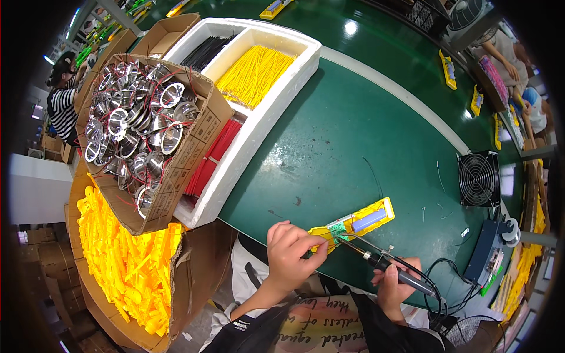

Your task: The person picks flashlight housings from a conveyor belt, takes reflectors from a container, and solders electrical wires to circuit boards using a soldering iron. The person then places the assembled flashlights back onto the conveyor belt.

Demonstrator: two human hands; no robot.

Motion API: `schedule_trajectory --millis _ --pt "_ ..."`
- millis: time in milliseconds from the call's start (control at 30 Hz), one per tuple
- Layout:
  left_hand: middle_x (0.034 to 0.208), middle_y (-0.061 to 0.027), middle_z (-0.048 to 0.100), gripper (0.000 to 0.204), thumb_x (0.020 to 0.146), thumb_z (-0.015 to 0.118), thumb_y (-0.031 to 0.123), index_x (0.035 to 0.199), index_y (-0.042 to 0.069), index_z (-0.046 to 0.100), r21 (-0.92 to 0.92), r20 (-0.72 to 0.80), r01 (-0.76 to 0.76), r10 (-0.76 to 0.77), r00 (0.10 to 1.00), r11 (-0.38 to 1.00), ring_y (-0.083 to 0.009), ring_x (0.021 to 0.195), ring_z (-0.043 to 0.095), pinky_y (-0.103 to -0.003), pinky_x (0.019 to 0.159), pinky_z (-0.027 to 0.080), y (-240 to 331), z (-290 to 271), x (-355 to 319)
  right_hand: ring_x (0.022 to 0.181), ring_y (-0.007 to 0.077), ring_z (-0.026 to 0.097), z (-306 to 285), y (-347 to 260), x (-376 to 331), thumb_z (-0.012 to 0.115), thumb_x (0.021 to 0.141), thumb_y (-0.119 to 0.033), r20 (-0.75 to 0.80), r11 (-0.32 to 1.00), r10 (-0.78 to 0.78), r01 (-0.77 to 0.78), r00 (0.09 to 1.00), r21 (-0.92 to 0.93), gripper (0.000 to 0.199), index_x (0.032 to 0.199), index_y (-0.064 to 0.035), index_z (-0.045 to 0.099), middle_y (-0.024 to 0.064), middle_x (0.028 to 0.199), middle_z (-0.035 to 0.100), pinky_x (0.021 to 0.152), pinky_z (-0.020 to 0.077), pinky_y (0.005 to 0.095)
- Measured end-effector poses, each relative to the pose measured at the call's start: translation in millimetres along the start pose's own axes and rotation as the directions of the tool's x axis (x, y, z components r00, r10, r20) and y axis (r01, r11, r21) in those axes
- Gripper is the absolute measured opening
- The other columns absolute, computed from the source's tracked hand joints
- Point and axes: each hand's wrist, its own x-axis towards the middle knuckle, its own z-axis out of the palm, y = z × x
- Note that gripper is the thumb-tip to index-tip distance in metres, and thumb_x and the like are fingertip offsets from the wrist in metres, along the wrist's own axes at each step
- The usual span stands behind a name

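A yellow plastic housing (378,215) lies on the green worktop near me, with a blue cylindrical battery (369,220) and a small green circuit board (338,231) in it. My right hand (395,283) is wrapped round the dark handle of a soldering iron (406,279). Its tip is at the circuit board, and a thin curved metal tube runs alongside. At the housing's left end, my left hand (292,253) is closed in a pinch close to the board. What its fingertips hold is too small to make out. A thin dark wire (376,176) rises from the housing.
A white foam box (268,138) holds black, yellow and red wires. Beside it are a carton (197,150) of silver reflectors and a box of yellow housings (120,265). At right stand a black fan (478,179) and a blue soldering station (487,250) with cables. Other people work beyond.
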Motion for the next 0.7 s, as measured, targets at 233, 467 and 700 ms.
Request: schedule_trajectory --millis 233,467,700 --pt "0.055 0.0010 0.045 0.010 0.056 0.069 0.007 0.063 0.010 0.062 0.003 -0.016 0.003 -0.003 1.000 1.000 -0.0165 0.058 0.045 -0.036 0.072 0.038 -0.3 1.1 -1.1 0.045 0.0110 0.050 -1.9 0.8 -0.7 0.055 0.079 -0.013 0.002 0.999 -0.040 0.040 0.999 -0.003 0.022 0.085 0.0007 0.039 0.0131 0.064 0.052 0.042 0.0415 0.0206" --pt "0.054 0.0012 0.044 0.010 0.056 0.069 0.008 0.063 0.010 0.062 0.009 -0.021 0.002 -0.002 1.000 1.000 -0.0162 0.058 0.045 -0.036 0.072 0.038 -0.5 1.4 -0.7 0.046 0.0102 0.050 -1.8 0.0 0.7 0.055 0.080 -0.014 0.037 0.997 -0.078 0.079 0.996 -0.021 0.023 0.084 0.0007 0.039 0.0124 0.064 0.053 0.043 0.0408 0.0202" --pt "0.060 0.0018 0.048 0.012 0.057 0.070 0.009 0.064 0.011 0.060 0.008 -0.005 0.005 -0.005 1.000 1.000 -0.0159 0.060 0.047 -0.037 0.075 0.037 -1.2 0.7 -2.5 0.037 0.0096 0.043 4.2 -0.9 1.4 0.058 0.078 -0.029 -0.033 0.992 -0.090 0.086 0.995 -0.094 0.035 0.080 0.0000 0.037 0.0112 0.056 0.050 0.035 0.0349 0.0186"
